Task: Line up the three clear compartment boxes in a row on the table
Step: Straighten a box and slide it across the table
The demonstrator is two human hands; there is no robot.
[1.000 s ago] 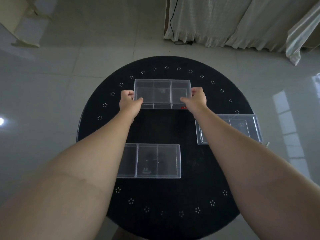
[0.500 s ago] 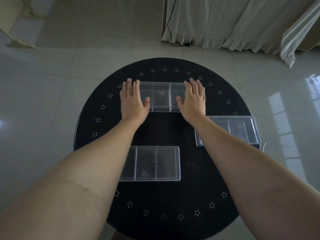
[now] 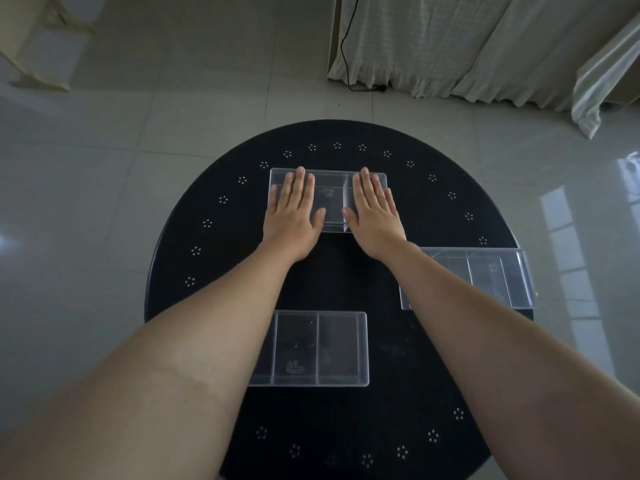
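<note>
Three clear compartment boxes lie on a round black table (image 3: 346,271). The far box (image 3: 332,199) sits at the table's back middle. My left hand (image 3: 294,213) rests flat on its left part and my right hand (image 3: 374,213) rests flat on its right part, fingers stretched forward, gripping nothing. A second box (image 3: 491,278) lies at the right edge, partly hidden by my right forearm. The third box (image 3: 318,348) lies nearer to me, left of centre, its left end hidden by my left forearm.
The black table has a ring of small white dot clusters near its rim. Around it is pale tiled floor (image 3: 104,202). White curtains (image 3: 450,46) and a dark cable (image 3: 346,46) hang at the back right.
My hands let go of the far box's ends, opened, and moved inward on top of it, palms down. The box now sits on the table.
</note>
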